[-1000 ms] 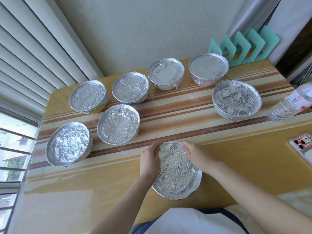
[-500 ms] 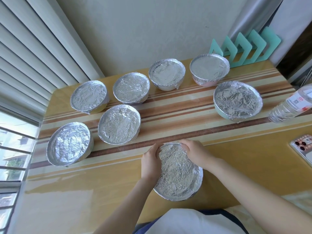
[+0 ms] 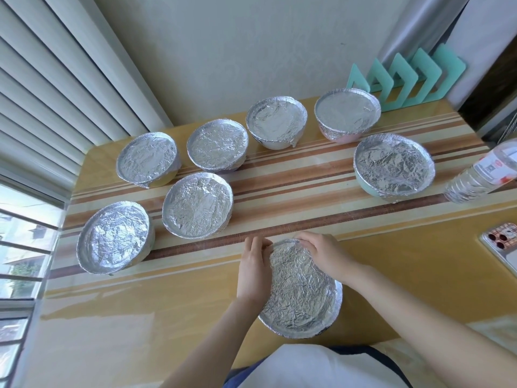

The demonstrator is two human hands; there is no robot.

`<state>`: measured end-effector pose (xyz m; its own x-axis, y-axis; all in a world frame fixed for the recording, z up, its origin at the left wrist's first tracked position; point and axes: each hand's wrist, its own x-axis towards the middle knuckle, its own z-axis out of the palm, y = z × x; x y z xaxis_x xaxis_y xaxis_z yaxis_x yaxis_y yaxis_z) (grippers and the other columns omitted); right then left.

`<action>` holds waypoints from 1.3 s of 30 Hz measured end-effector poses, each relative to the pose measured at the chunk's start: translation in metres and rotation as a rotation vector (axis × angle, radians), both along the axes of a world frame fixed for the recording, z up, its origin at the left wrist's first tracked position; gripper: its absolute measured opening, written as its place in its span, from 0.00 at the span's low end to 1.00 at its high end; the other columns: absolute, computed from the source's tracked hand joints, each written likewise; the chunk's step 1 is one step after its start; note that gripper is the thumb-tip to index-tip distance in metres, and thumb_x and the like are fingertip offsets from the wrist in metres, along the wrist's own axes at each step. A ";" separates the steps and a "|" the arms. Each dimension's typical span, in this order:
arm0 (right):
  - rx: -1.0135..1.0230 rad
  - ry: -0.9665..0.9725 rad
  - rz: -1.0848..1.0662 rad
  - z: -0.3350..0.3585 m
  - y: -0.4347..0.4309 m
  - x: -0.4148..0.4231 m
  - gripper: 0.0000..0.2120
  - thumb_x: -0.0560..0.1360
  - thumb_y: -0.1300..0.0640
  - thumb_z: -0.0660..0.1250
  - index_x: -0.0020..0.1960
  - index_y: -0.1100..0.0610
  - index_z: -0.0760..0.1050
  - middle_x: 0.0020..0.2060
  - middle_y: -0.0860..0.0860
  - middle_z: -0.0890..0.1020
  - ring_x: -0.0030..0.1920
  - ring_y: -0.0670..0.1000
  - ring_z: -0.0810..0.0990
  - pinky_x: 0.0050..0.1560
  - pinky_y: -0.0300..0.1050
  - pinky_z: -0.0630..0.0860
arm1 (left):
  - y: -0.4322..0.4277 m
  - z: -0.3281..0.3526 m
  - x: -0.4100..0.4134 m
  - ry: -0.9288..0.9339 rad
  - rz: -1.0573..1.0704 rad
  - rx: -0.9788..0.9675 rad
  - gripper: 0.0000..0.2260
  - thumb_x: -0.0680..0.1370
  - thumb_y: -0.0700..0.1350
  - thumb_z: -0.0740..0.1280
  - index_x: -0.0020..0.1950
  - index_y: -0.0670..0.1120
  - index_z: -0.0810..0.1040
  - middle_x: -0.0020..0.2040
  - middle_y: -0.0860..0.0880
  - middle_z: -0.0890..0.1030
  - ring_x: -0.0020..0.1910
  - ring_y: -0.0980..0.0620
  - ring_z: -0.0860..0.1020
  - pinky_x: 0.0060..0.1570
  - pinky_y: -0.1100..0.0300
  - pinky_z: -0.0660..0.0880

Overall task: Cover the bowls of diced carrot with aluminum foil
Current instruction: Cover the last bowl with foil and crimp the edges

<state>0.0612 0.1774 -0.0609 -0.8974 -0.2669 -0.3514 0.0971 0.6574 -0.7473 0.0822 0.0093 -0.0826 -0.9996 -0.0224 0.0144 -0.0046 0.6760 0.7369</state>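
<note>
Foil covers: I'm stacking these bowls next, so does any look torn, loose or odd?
No tear or gap shows. Small foil tails hang below the rims of the white bowl and the green bowl. The left hand and right hand hold the nearest bowl at its far rim.

We see two bare forearms: the left forearm (image 3: 223, 331) at bottom centre and the right forearm (image 3: 419, 317) at lower right. Each ends in a bare grip, the left grip (image 3: 253, 271) and the right grip (image 3: 326, 256). Along the bottom edge we wear a white top (image 3: 316, 368) with a dark blue edge (image 3: 361, 352).
</note>
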 end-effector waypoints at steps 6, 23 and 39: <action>-0.029 -0.002 0.033 0.004 0.003 0.002 0.15 0.82 0.61 0.54 0.67 0.57 0.71 0.28 0.40 0.72 0.19 0.43 0.65 0.24 0.33 0.62 | 0.003 -0.007 0.001 0.062 0.016 -0.053 0.05 0.76 0.33 0.64 0.45 0.41 0.75 0.43 0.49 0.73 0.42 0.53 0.69 0.43 0.66 0.62; -0.140 0.345 0.076 -0.007 0.006 0.024 0.19 0.79 0.68 0.58 0.66 0.54 0.71 0.64 0.47 0.75 0.65 0.44 0.73 0.66 0.31 0.65 | -0.008 0.005 0.009 0.423 -0.176 -0.130 0.03 0.80 0.43 0.57 0.51 0.46 0.70 0.44 0.45 0.74 0.44 0.49 0.69 0.47 0.60 0.67; -0.227 0.271 0.042 0.001 0.003 0.020 0.14 0.80 0.61 0.59 0.64 0.54 0.73 0.58 0.46 0.77 0.60 0.38 0.73 0.61 0.30 0.67 | -0.004 0.006 0.008 0.414 -0.209 -0.158 0.09 0.78 0.39 0.58 0.54 0.49 0.73 0.47 0.50 0.74 0.44 0.50 0.70 0.43 0.57 0.67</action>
